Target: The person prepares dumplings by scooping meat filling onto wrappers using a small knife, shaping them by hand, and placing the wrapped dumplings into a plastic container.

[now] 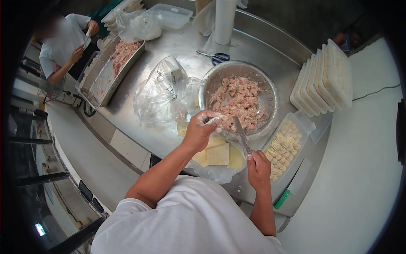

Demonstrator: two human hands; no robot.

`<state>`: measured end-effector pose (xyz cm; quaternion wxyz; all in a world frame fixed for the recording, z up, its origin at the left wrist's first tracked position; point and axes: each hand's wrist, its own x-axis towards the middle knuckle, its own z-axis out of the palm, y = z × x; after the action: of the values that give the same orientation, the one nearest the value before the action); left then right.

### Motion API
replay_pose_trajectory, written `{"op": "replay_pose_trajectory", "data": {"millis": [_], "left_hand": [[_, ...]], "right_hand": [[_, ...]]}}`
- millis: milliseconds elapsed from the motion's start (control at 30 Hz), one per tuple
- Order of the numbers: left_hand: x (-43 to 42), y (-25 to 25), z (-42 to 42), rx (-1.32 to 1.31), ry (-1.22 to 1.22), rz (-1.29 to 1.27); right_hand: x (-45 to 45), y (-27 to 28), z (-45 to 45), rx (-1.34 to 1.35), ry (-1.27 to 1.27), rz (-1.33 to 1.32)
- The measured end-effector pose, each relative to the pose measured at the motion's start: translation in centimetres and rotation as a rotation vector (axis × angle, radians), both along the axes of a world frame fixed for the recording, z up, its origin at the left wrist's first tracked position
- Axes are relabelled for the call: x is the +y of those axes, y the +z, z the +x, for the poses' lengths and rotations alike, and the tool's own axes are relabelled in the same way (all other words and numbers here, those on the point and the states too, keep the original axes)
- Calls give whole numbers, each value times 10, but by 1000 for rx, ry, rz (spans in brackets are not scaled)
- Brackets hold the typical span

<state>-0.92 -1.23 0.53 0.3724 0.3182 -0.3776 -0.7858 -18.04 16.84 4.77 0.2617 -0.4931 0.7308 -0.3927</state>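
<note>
Over the near left rim of a metal bowl [272, 114] of pink minced meat [237, 99], my left hand [201, 130] has its floury fingers closed around a small pale dumpling wrapper [220, 120], partly hidden by the fingers. My right hand [259, 169] grips a flat metal spatula [242, 134], its blade pointing up over the bowl's near edge beside the left fingertips. Below the hands lie square yellow wrappers [218, 155] on a plastic sheet. To the right, a clear tray [299, 146] holds rows of formed dumplings [284, 148].
A green-handled knife [292, 188] lies at the right edge. Stacked lidded containers [323, 80] stand beyond it. Scissors [215, 56], a plastic bag [163, 91] and a meat pan [101, 91] sit on the steel table [122, 106]. Another person [67, 42] works at far left.
</note>
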Motion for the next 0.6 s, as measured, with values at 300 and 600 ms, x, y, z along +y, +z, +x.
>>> {"op": "replay_pose_trajectory", "data": {"millis": [300, 600], "left_hand": [[0, 23, -5, 163, 26, 178], [6, 30, -10, 151, 100, 92]], "right_hand": [[21, 4, 8, -36, -43, -75], [13, 9, 15, 33, 37, -135]]}}
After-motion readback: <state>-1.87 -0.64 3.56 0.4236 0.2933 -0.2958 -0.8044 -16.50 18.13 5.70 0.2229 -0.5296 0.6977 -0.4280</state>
